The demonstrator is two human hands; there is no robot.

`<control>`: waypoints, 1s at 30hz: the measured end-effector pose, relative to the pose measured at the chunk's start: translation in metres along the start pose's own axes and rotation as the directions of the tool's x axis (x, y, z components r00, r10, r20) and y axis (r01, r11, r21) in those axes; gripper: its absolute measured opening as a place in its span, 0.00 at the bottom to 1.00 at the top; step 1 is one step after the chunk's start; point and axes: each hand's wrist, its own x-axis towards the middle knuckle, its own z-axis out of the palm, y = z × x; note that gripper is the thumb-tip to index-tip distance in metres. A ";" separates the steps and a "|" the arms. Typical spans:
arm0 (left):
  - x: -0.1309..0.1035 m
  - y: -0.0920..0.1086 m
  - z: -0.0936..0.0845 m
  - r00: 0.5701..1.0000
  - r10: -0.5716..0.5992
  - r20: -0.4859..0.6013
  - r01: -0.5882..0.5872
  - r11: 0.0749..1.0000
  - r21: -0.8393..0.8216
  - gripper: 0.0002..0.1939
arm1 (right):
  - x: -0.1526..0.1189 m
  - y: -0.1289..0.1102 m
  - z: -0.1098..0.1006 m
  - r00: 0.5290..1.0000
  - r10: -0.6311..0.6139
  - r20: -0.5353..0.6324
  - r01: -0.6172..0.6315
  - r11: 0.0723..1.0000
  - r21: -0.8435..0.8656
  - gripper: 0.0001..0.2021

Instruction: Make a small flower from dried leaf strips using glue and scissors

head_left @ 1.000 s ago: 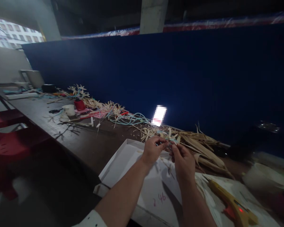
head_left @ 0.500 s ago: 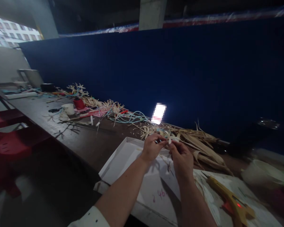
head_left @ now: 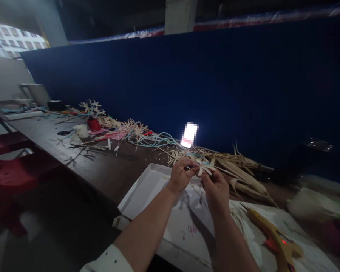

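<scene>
Above a white cardboard box lid (head_left: 158, 204) with red handwriting, my two hands are close together. My left hand (head_left: 182, 174) pinches the left side of a small pale flower-like piece (head_left: 205, 170) made of thin strips. The fingers of my right hand (head_left: 217, 189) are closed on the right side of the same piece. A thin stem with small dark tips hangs below the hands over the lid. To the right lies a yellow glue gun (head_left: 272, 232) with a red light on it.
Dried husks (head_left: 243, 175) lie behind my right hand. Past the lid stands a bright pixelated screen (head_left: 189, 135). Blue tubing (head_left: 158, 140), a white cup (head_left: 81, 131) and a red spool (head_left: 93, 124) are further left. A pale bowl (head_left: 313, 204) stands right. A blue partition (head_left: 164, 83) rises behind.
The pale piece has turned between my fingers, with its strips now pointing more to the right. My right hand has shifted slightly left.
</scene>
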 end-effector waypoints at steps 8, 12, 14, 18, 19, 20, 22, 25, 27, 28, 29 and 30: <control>-0.001 -0.003 0.002 0.991 -0.132 0.026 0.134 0.986 -0.101 0.07 | 0.002 0.002 -0.001 1.000 -0.020 0.009 0.020 0.996 -0.090 0.19; 0.000 -0.001 0.001 0.960 -0.274 0.052 0.279 0.946 -0.167 0.12 | 0.002 0.004 -0.001 0.998 -0.001 0.065 0.014 0.981 -0.192 0.20; 0.000 0.001 0.001 0.945 -0.320 0.063 0.326 0.926 -0.189 0.14 | 0.002 0.006 -0.001 0.993 -0.009 0.115 0.032 0.979 -0.201 0.18; 0.000 0.003 0.000 0.944 -0.322 0.077 0.330 0.932 -0.148 0.15 | 0.002 0.007 -0.001 0.992 -0.042 0.117 0.068 0.971 -0.228 0.15; 0.000 0.003 0.000 0.947 -0.311 0.080 0.319 0.939 -0.132 0.15 | 0.002 0.007 -0.002 0.994 -0.043 0.099 0.065 0.970 -0.234 0.15; 0.000 0.003 0.000 0.951 -0.299 0.084 0.307 0.944 -0.121 0.16 | 0.002 0.007 -0.002 0.996 -0.039 0.086 0.058 0.970 -0.237 0.15; 0.001 0.003 0.000 0.957 -0.273 0.094 0.283 0.952 -0.117 0.18 | 0.002 0.006 -0.002 0.997 -0.023 0.075 0.040 0.972 -0.230 0.17; 0.002 0.002 0.001 0.960 -0.268 0.087 0.278 0.951 -0.134 0.20 | 0.002 0.005 -0.002 0.997 -0.022 0.075 0.040 0.969 -0.242 0.19; 0.002 0.001 0.001 0.960 -0.267 0.084 0.276 0.952 -0.134 0.18 | 0.001 0.005 -0.003 0.995 -0.055 0.080 0.075 0.959 -0.275 0.18; 0.002 0.000 0.001 0.961 -0.264 0.084 0.274 0.952 -0.136 0.17 | 0.001 0.006 -0.003 0.993 -0.077 0.087 0.099 0.952 -0.288 0.17; 0.001 0.000 0.001 0.962 -0.260 0.086 0.270 0.952 -0.143 0.16 | 0.001 0.006 -0.003 0.991 -0.096 0.095 0.121 0.947 -0.297 0.16; 0.001 0.000 0.001 0.965 -0.250 0.082 0.260 0.954 -0.151 0.15 | 0.001 0.007 -0.003 0.989 -0.111 0.099 0.137 0.943 -0.303 0.16</control>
